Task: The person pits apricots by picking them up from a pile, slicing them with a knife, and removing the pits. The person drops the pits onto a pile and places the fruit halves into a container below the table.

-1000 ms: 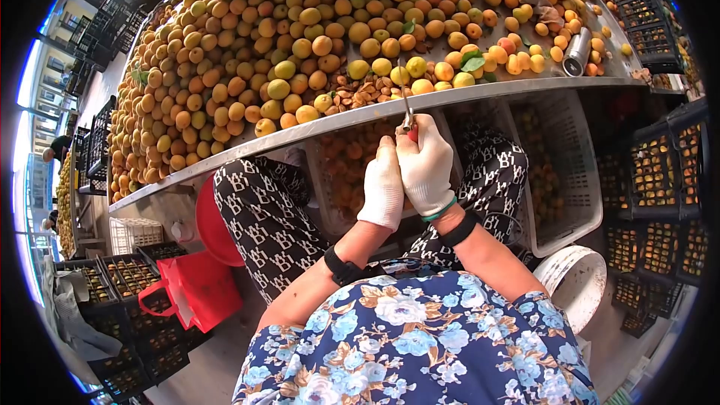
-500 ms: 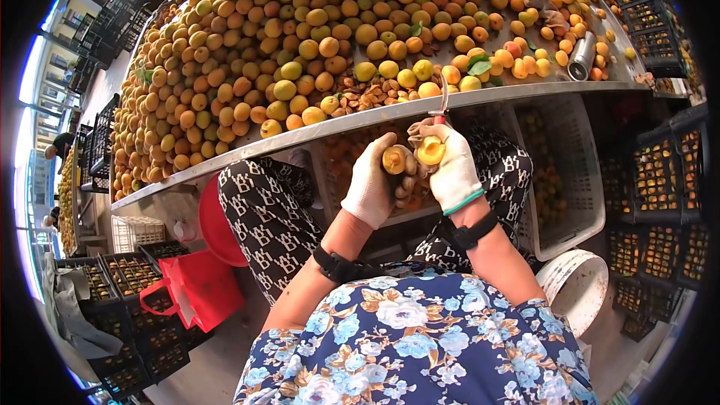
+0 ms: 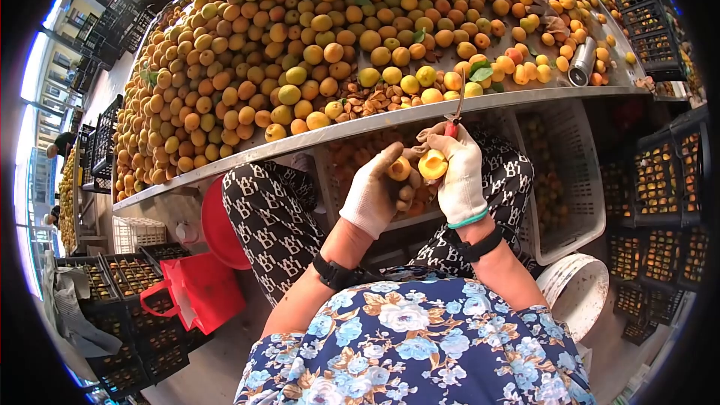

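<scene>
My left hand, in a stained white glove, is closed on an apricot half, its cut face turned up. Beside it my right hand, gloved too, holds another apricot half with a hollow in its yellow flesh. That same hand also grips a knife by its red handle, the thin blade pointing up over the table edge. Both hands are close together above my lap. Beyond them whole apricots are heaped on the metal table, with a small pile of brown pits near its edge.
Below the hands a crate holds orange fruit pieces, partly hidden. To the right are a pale plastic crate and a white bucket. A metal can lies on the table. A red bag and black crates stand at left.
The knife blade has swung more upright and rightward. Both apricot halves have shifted slightly, the right one now tilted with its hollow more visible. The view has moved a little.
</scene>
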The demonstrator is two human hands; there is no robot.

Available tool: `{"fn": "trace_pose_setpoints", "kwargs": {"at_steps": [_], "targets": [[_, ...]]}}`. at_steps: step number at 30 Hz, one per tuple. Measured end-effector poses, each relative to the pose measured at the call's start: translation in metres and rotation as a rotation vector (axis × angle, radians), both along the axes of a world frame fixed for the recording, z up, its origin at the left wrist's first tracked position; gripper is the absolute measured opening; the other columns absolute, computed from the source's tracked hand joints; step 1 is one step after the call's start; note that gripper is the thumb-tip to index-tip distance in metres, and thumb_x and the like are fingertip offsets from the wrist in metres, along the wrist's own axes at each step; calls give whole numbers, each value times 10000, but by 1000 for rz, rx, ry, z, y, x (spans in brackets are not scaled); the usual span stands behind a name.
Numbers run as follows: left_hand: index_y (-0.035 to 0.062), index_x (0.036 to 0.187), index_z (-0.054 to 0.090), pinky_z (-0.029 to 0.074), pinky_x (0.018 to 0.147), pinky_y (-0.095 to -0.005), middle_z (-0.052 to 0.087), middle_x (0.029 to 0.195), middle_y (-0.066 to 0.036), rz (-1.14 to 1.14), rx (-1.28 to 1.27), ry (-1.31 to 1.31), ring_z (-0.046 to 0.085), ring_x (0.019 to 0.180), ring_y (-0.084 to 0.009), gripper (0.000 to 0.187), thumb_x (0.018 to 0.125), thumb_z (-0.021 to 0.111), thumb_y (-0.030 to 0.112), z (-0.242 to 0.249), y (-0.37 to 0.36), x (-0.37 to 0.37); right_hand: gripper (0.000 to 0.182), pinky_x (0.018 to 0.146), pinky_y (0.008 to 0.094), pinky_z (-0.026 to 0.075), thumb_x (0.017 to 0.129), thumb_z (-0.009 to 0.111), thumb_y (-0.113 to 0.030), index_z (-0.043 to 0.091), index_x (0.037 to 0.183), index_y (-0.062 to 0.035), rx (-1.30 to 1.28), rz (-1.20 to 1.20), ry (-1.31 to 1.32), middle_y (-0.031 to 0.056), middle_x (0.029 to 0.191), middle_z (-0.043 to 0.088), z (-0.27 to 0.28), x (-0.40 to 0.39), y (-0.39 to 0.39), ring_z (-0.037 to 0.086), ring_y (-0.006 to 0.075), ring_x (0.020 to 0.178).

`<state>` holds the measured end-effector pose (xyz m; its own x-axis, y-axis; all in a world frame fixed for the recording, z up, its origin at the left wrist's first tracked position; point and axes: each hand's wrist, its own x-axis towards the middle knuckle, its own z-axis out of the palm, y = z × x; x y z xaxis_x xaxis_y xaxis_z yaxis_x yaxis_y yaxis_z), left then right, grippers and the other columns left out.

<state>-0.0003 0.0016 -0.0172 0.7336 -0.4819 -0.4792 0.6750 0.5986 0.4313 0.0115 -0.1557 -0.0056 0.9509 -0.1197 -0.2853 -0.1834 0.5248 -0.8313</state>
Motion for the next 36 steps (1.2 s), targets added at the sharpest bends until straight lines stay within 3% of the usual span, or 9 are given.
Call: {"fn": "trace_pose_setpoints", "kwargs": {"at_steps": [2,3,7,8,10,14,15,20,36], "targets": [[56,1161,606,429,487,-268,652,889,-75,48,40,-45,572,621,-181,351,1030,510,367,-14,-3,-2,35,642,215,519,910,628,-29,621,944,-23,-81,-37,-83,28,846,634,5,-3,9,639,110,702],[64,1231,589,520,602,-310,667,1005,-68,46,-68,-81,634,766,-195,343,1030,516,332,-15,-2,-1,24,702,224,525,911,634,-1,620,924,-15,-86,-15,-108,29,842,630,17,-8,13,638,101,724],[79,1268,581,592,790,-384,685,1036,-56,150,-102,62,686,921,-208,356,1024,526,332,-1,-8,-4,129,621,262,495,872,721,-58,652,977,-29,-626,153,-342,15,740,645,7,-19,22,584,89,669],[80,1256,589,589,753,-372,684,1029,-54,141,-12,-24,685,898,-204,359,1027,522,347,0,-8,-5,125,613,246,490,862,734,-65,659,958,-39,-752,169,-451,15,739,654,10,-20,22,582,71,670],[66,1206,607,553,627,-326,677,952,-55,121,6,-36,662,771,-188,398,1031,507,409,-4,-4,-5,119,608,216,475,868,733,-58,653,955,-36,-464,236,-212,12,769,664,21,-24,19,589,64,673],[26,1091,628,424,449,-246,633,740,-72,-79,-47,-151,549,513,-165,529,1026,466,526,-8,4,-2,85,525,201,409,932,666,-81,635,973,-13,-83,100,-182,-6,750,609,34,-6,-1,508,59,559],[22,1020,626,389,422,-230,589,639,-77,-53,127,-146,502,450,-157,630,1030,382,602,9,-2,-5,104,504,208,390,946,654,-110,635,969,-10,6,98,-188,-10,708,579,32,-3,-10,472,60,522],[65,1009,607,348,384,-226,553,604,-65,-147,227,-244,483,419,-144,733,981,295,728,17,-13,-10,213,450,239,323,966,649,-198,643,903,6,301,124,-383,-19,517,427,51,2,-18,363,67,402],[98,954,565,320,352,-246,524,626,-45,-206,397,-133,494,452,-136,626,976,408,703,52,-23,-19,238,438,201,277,902,722,-175,680,847,53,168,182,-512,4,608,552,58,-3,-4,417,35,434]]}}
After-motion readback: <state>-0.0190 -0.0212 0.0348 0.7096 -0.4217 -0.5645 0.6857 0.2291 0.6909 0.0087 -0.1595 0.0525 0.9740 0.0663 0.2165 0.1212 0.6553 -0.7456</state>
